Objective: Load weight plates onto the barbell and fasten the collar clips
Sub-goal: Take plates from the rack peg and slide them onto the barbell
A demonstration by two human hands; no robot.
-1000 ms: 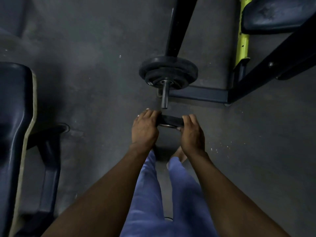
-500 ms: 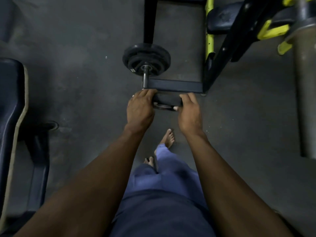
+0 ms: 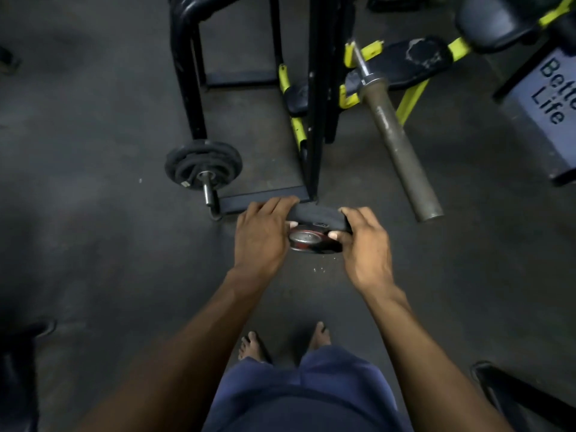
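1. Black weight plate sits at picture centre, gripped on both sides: left hand wraps its left edge, right hand its right edge.
2. Bare barbell sleeve points from two o'clock toward the plate, apart from it.
3. Loaded storage peg stands at ten o'clock on the dark floor.

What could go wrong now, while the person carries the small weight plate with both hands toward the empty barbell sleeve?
1. The weight plate is pinched only at its edges by the left hand and right hand; if the grip slips, it could fall near the bare feet below.
2. The barbell sleeve juts out at an angle, so the plate's hole may miss its end and knock against it.
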